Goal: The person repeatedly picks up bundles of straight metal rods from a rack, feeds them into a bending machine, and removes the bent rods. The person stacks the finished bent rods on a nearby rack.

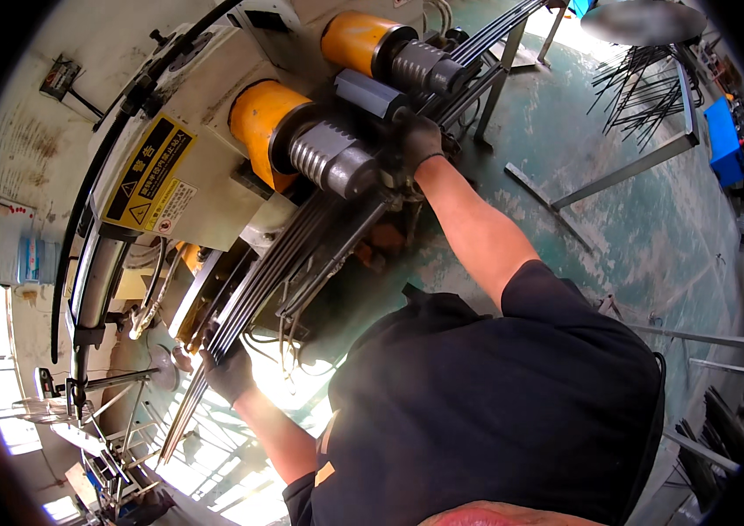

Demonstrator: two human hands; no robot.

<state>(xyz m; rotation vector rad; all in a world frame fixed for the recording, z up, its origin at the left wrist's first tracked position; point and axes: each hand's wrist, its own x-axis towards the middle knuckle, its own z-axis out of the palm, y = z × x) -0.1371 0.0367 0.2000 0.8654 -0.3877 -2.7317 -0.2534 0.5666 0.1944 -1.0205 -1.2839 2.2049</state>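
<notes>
A bundle of long, thin dark metal rods (277, 259) runs slantwise under the machine's heads. My left hand (230, 372), in a dark glove, is closed around the bundle at its lower left stretch. My right hand (420, 145), gloved too, reaches in at the machine beside the end of a grey faceted block (370, 93). Its fingers are mostly hidden against dark machine parts, so what they touch I cannot make out. Just left of that hand sits a ridged steel cylinder (332, 158) on an orange housing (265, 123).
A second orange housing (356, 42) stands farther back. The machine's pale body carries a yellow and black warning label (151, 171). At right, a metal stand (626, 168) has a heap of dark rods (644, 88) near it, with a blue bin (724, 140) beyond.
</notes>
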